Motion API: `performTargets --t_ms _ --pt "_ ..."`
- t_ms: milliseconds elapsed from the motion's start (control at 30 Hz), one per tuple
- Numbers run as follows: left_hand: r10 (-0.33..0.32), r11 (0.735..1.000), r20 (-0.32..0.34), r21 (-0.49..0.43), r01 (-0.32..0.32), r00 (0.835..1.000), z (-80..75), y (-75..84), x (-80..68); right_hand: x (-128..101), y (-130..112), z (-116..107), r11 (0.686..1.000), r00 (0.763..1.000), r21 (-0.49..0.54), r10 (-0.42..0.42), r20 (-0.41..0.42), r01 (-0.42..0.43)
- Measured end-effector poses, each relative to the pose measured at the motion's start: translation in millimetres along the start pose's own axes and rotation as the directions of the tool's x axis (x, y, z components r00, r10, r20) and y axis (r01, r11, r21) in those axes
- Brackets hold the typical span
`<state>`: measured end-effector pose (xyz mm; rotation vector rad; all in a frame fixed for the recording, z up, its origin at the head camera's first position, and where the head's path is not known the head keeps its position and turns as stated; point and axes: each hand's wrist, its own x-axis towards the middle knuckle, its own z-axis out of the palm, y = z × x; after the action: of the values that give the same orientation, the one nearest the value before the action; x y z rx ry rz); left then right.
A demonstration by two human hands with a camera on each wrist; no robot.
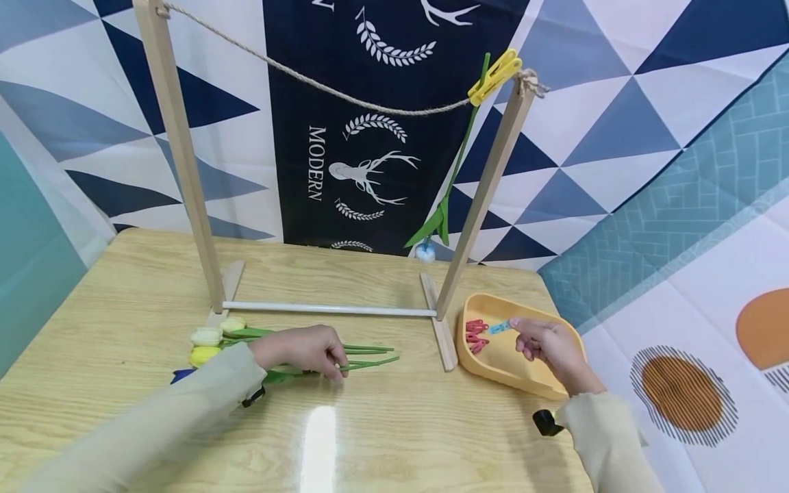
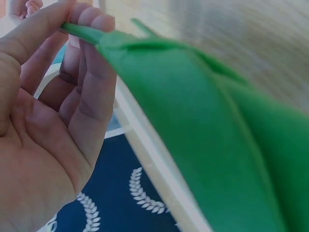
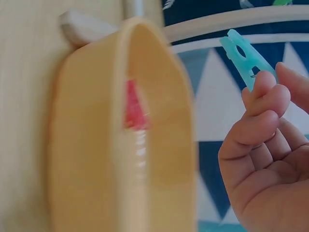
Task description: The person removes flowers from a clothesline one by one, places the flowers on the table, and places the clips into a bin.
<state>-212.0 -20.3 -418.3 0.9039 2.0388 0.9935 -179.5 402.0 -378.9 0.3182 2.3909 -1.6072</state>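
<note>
My left hand (image 1: 306, 350) pinches a green tulip stem (image 2: 82, 33) between thumb and fingers. Broad green leaves (image 2: 188, 111) spread from that stem in the left wrist view. Beside the forearm lie artificial tulips with a white bloom (image 1: 206, 336), a yellow bloom (image 1: 203, 356) and a dark blue one (image 1: 181, 375), partly covered by the sleeve. Over the yellow tray (image 1: 524, 373), my right hand (image 1: 550, 346) holds a light blue clothespin (image 3: 247, 57) by its end, between thumb and fingertips. Several red clothespins (image 1: 475, 335) lie in the tray.
A wooden frame stands behind the hands, with a left post (image 1: 180, 150), a right post (image 1: 483, 198) and a sagging rope (image 1: 320, 85). At the rope's right end a yellow clothespin (image 1: 495, 77) grips an upside-down tulip with a pale blue bloom (image 1: 424, 252).
</note>
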Motion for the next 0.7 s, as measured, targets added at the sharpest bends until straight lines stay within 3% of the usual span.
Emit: performTargets --t_ms 200,500,700 --pt "-0.053 0.999 -0.016 -0.008 0.053 0.998 9.5 -14.1 3.8 9.6 25.9 3.4 0.996 0.997 -0.052 0.077 0.024 -0.076" --pt "-0.026 0.979 -0.044 0.202 0.034 0.999 16.3 -26.0 11.3 17.8 40.9 12.9 0.977 0.989 -0.167 0.144 0.042 -0.135" --pt "-0.047 0.977 -0.075 0.206 0.061 0.996 17.8 -29.9 14.2 23.3 44.7 16.3 0.965 0.986 -0.219 0.162 0.051 -0.147"
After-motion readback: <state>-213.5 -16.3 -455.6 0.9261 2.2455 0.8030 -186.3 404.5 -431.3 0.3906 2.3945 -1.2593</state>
